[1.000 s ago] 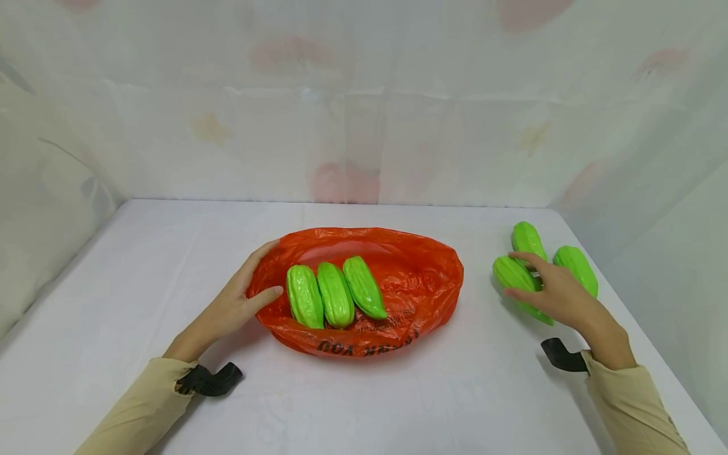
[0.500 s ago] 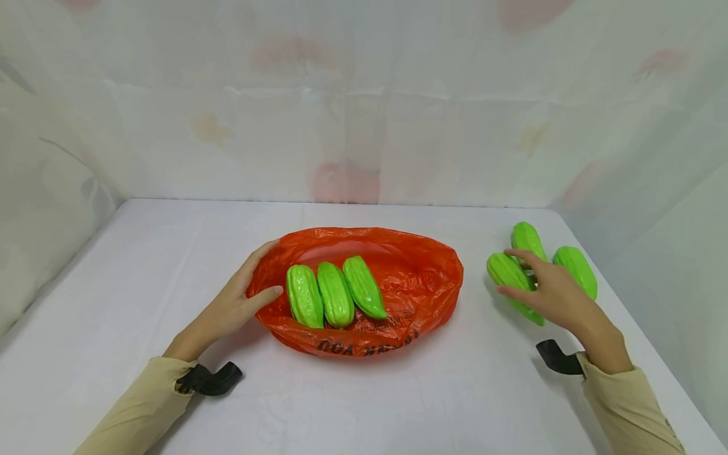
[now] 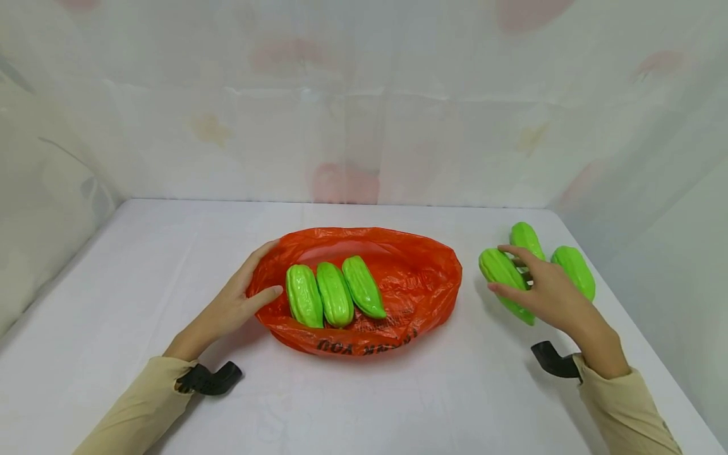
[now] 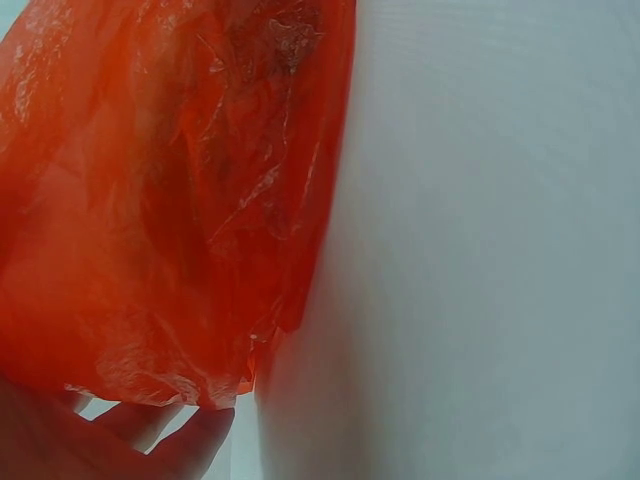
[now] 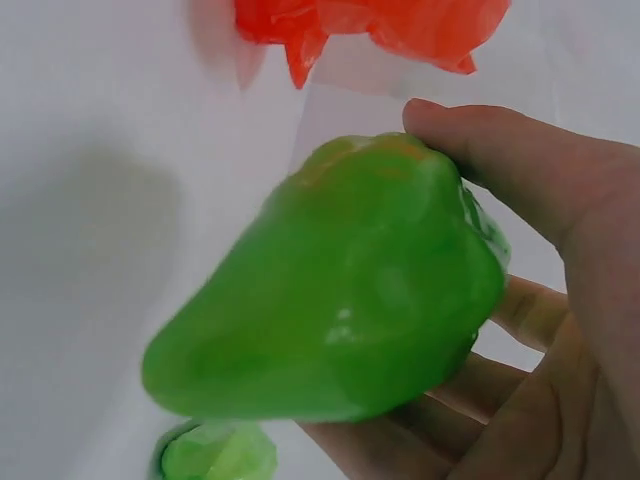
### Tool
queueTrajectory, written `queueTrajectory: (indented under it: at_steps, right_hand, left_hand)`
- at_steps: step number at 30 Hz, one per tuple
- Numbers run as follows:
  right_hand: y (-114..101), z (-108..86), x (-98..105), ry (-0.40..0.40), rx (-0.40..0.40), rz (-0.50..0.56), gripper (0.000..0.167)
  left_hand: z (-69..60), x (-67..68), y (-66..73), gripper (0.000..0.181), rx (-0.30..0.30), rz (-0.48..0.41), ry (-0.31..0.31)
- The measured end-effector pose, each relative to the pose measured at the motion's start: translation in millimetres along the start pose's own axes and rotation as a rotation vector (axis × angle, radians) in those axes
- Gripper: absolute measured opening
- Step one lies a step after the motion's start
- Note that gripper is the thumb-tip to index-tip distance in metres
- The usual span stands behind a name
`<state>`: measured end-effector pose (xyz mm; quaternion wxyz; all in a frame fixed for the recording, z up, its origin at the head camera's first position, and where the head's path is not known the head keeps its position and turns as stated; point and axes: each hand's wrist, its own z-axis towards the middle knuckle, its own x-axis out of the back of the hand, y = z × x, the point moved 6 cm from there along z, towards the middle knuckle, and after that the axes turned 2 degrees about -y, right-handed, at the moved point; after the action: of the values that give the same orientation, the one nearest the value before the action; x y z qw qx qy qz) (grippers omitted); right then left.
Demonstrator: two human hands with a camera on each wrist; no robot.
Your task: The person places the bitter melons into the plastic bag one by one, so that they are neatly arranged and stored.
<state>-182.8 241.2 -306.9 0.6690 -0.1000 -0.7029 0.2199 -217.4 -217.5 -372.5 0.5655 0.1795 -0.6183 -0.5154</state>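
A red plastic bag (image 3: 421,278) lies open at mid-table, with printed letters on its front. Inside it are three bright green, ridged gourds (image 3: 335,296), side by side. My left hand (image 3: 233,303) holds the bag's left side, its thumb over the rim; in the left wrist view some fingers (image 4: 200,440) lie against the outside of the plastic. To the right, my right hand (image 3: 546,287) grips another green gourd (image 3: 500,268) between thumb and fingers. In the right wrist view this gourd (image 5: 340,290) appears just off the table, its narrow end pointing away from the palm.
Two more green gourds, one farther back (image 3: 526,239) and one at the right (image 3: 576,268), lie on the white table (image 3: 398,404) beyond my right hand. Pale patterned sheets (image 3: 364,126) hang behind and at both sides. A black mount sits at each wrist.
My right hand has moved a little to the left with the gripped gourd, away from the two others. The left hand and the bag have hardly moved.
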Motion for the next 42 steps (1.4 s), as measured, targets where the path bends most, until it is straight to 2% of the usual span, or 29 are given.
queueTrajectory:
  at_steps: [17, 24, 42]
  right_hand:
    - [-19, -2.2, 2, 0.049, 0.013, 0.042, 0.071]
    - [-32, 0.4, 5, 0.079, 0.036, 0.058, 0.071]
    - [-65, 7.5, 10, 0.098, 0.085, 0.079, 0.071]
  left_hand:
    - [-0.4, -0.4, 0.7, 0.073, 0.006, -0.005, -0.007]
    - [0.2, -0.3, -0.2, 0.075, 0.01, -0.004, -0.003]
    - [-0.1, -0.2, -0.2, 0.075, 0.011, -0.003, 0.0]
